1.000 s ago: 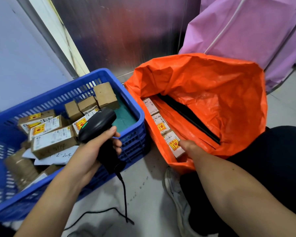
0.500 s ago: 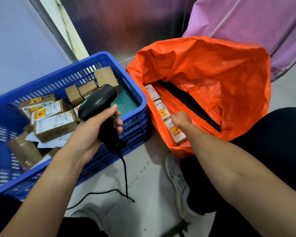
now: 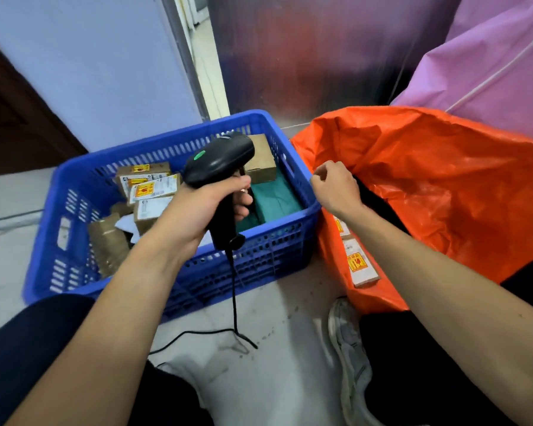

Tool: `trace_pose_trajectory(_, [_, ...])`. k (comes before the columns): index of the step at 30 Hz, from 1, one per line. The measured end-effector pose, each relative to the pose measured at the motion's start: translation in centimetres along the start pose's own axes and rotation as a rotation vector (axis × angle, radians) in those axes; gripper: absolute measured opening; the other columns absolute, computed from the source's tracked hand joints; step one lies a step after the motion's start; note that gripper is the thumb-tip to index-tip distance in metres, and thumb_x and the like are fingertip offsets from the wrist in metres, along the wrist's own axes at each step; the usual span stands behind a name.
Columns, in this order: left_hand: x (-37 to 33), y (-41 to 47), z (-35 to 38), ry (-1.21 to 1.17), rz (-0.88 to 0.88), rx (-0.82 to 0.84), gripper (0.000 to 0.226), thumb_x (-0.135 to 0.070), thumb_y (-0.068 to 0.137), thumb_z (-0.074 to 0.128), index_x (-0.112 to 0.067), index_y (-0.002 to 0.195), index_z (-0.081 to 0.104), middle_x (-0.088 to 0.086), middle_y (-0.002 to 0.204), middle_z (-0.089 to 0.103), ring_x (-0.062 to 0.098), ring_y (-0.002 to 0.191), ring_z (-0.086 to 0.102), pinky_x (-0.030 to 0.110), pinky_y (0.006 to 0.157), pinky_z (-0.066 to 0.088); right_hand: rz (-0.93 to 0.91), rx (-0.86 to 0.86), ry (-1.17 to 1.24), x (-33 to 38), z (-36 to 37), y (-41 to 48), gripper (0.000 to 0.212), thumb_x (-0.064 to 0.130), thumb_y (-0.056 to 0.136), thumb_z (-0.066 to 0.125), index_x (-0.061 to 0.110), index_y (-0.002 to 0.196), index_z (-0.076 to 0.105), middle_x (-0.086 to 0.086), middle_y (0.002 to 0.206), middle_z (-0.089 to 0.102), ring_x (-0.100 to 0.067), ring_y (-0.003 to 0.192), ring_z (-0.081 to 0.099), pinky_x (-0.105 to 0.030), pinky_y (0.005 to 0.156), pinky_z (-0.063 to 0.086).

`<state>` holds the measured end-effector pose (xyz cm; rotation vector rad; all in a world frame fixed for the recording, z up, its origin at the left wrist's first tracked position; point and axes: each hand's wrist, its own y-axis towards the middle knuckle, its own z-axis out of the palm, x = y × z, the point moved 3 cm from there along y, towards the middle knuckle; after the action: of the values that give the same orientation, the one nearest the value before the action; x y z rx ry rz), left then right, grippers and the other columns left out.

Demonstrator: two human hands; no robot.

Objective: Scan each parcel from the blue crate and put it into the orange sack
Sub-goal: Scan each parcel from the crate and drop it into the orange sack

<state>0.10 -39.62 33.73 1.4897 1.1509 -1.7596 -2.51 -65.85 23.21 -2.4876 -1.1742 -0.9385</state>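
The blue crate [image 3: 268,253] sits on the floor at left and holds several labelled cardboard parcels [image 3: 153,187], a plain brown box [image 3: 260,161] and a green package [image 3: 274,201]. My left hand [image 3: 194,210] grips a black barcode scanner [image 3: 219,158] above the crate's middle. To the right, the orange sack [image 3: 443,179] lies open, with labelled parcels [image 3: 360,267] inside near its left edge. My right hand [image 3: 336,189] hovers between the crate's right rim and the sack's mouth, fingers loosely curled and holding nothing.
The scanner's black cable [image 3: 234,302] hangs to the grey floor. A white shoe [image 3: 351,348] and my dark trouser legs fill the foreground. Pink fabric [image 3: 490,72] and a metal panel [image 3: 320,56] stand behind the sack; a dark door [image 3: 13,118] is at far left.
My right hand came up out of the sack, leaving a parcel there, and moved left toward the crate. The view tilted up; my left hand still holds the scanner over the crate.
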Motion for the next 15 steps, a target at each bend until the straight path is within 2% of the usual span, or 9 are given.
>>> trace_pose_trajectory(4, [-1.0,-0.1,-4.0,-0.030,-0.009,-0.114,0.009,-0.014,0.095,0.071,-0.007,0.101,0.070,0.005,0.071,0.070,0.016,0.054,0.057,0.029,0.057,0.053,-0.093,0.034,-0.046,3.1,-0.6,-0.5,0.020,0.027,0.094,0.056,0.016,0.106,0.068,-0.010,0.118,0.061,-0.036,0.110,0.061,-0.042,0.094,0.046])
trace_pose_trajectory(7, [-1.9,-0.7,-6.3,-0.095,0.001,-0.223,0.005,-0.012,0.094,0.071,-0.009,0.090,0.071,0.004,0.067,0.070,0.015,0.049,0.051,0.025,0.049,0.048,-0.204,0.121,-0.172,5.0,-0.3,-1.1,0.021,0.028,0.094,0.057,0.016,0.107,0.067,-0.011,0.119,0.059,-0.036,0.109,0.061,-0.043,0.094,0.047])
trace_pose_trajectory(11, [-3.4,-1.6,-9.3,-0.130,0.082,-0.263,0.005,-0.015,0.092,0.072,-0.010,0.093,0.071,0.011,0.079,0.076,0.014,0.050,0.052,0.026,0.052,0.047,-0.421,0.291,-0.411,8.9,-0.4,-1.0,0.025,0.031,0.096,0.057,0.014,0.112,0.067,-0.011,0.119,0.057,-0.036,0.106,0.061,-0.041,0.090,0.048])
trace_pose_trajectory(15, [-3.6,-2.2,-12.3,-0.135,0.103,-0.326,0.011,-0.017,0.091,0.074,-0.013,0.099,0.069,0.014,0.085,0.079,0.014,0.048,0.051,0.029,0.053,0.046,-0.514,0.316,-0.544,13.2,-2.3,1.1,0.019,0.032,0.096,0.058,0.015,0.101,0.066,-0.012,0.110,0.068,-0.035,0.102,0.063,-0.038,0.082,0.048])
